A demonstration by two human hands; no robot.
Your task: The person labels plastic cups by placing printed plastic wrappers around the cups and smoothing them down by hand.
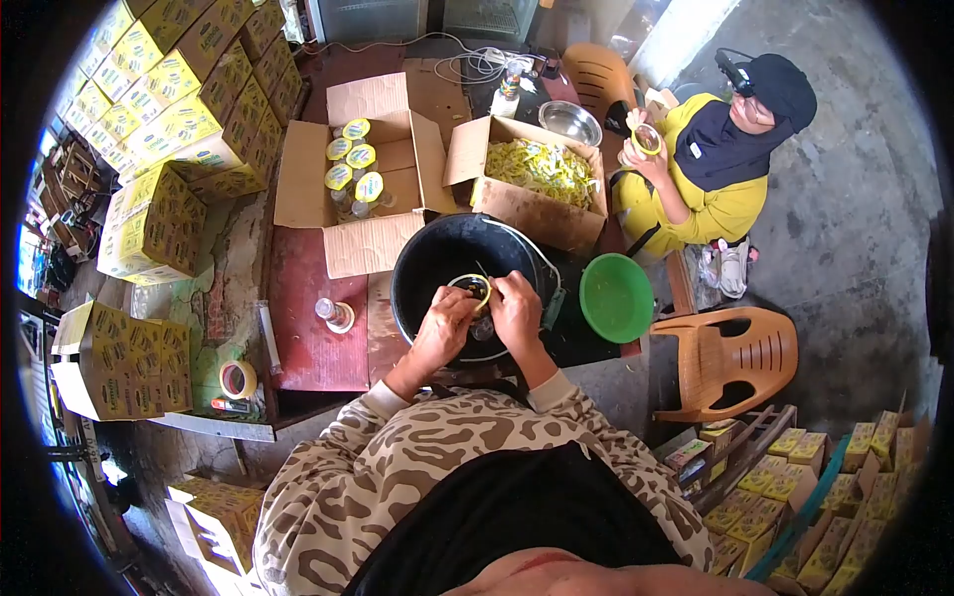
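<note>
Above the black bucket, my left hand and my right hand are close together. Both are closed on a small round yellow-rimmed piece, one hand on each side of it. What lies at the bottom of the bucket is mostly hidden behind my hands. A green basin stands to the right of the bucket. Left of the bucket, a small jar-like item sits on the red table. Behind the bucket is a cardboard box of yellow-green wrappers.
An open carton holds several yellow-lidded cups. A co-worker at the right holds a yellow-rimmed item. A metal bowl, orange chair, tape roll and stacked yellow cartons surround the work area.
</note>
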